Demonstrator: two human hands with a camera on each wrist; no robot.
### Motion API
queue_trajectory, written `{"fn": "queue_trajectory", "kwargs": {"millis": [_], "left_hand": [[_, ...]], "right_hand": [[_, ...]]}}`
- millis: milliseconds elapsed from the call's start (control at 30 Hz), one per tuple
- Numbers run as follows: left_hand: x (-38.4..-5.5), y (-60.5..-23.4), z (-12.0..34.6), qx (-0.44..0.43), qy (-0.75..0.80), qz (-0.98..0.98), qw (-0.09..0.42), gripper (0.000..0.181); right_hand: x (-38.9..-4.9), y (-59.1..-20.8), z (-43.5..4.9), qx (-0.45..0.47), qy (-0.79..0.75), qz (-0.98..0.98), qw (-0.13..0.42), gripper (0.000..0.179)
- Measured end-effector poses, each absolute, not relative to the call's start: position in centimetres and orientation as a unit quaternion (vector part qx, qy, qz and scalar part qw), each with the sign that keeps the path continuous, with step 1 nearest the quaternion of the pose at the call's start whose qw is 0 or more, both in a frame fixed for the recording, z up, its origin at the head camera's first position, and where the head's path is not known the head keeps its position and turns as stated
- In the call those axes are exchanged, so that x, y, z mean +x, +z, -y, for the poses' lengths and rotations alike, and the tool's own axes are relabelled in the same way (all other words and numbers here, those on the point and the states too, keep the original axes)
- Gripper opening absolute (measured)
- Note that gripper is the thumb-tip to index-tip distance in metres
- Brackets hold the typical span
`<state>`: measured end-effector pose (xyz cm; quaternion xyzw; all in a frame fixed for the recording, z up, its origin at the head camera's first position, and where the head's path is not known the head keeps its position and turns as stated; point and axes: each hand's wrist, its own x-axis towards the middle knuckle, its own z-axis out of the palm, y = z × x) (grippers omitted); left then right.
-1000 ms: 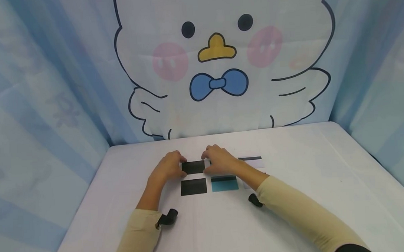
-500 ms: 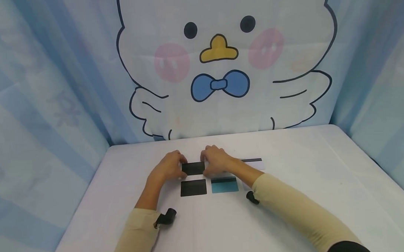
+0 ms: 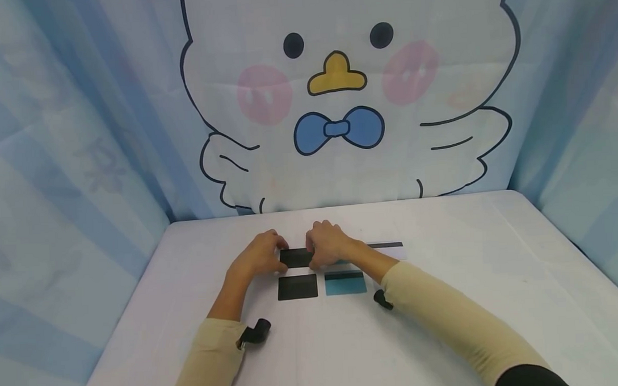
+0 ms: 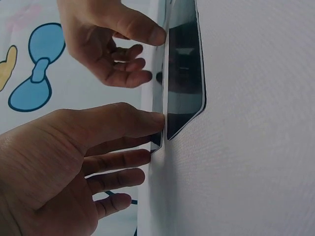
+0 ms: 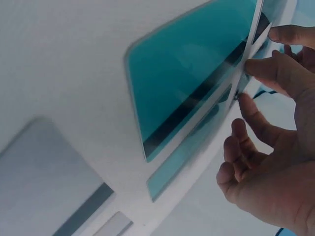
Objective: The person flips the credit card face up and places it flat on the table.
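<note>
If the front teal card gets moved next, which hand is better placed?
Probably the right hand: it is at the right end of the back black card, nearer the front teal card. The left hand is at the left end, farther off.

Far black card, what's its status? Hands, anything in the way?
Left hand on left end, right hand on right end of far black card. Looks flat. Right hand partly hides far teal card in head view.

We wear a plain beige left sleeve [image 3: 207, 361] with a stubby black fitting [image 3: 257, 331], and a matching right sleeve [image 3: 459, 321] with a second black fitting [image 3: 382, 299] and a black piece [image 3: 530, 378] higher up.
</note>
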<state>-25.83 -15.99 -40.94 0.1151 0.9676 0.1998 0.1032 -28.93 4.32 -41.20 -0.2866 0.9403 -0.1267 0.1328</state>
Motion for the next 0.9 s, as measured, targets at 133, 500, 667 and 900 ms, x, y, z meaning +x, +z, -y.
{"fn": "queue_trajectory", "kwargs": {"millis": [133,500,667,900], "left_hand": [[-25.75,-40.81,16.00,0.113,0.199,-0.968,0.104,0.046],[-25.85,-41.36,16.14,0.120,0.167,-0.974,0.097,0.046],[-25.94,-41.62,16.33,0.127,0.163,-0.975,0.086,0.046],[-25.83,-41.49,16.38,0.133,0.164,-0.974,0.080,0.044]], "right_hand": [[-28.69,-40.97,-4.25,-0.291,-0.107,-0.944,0.116,0.050],[-28.57,-40.98,-4.20,-0.303,-0.083,-0.944,0.100,0.050],[-28.60,-41.16,-4.38,-0.300,-0.083,-0.944,0.105,0.051],[-28.59,-41.14,-4.51,-0.303,-0.090,-0.943,0.104,0.052]]}}
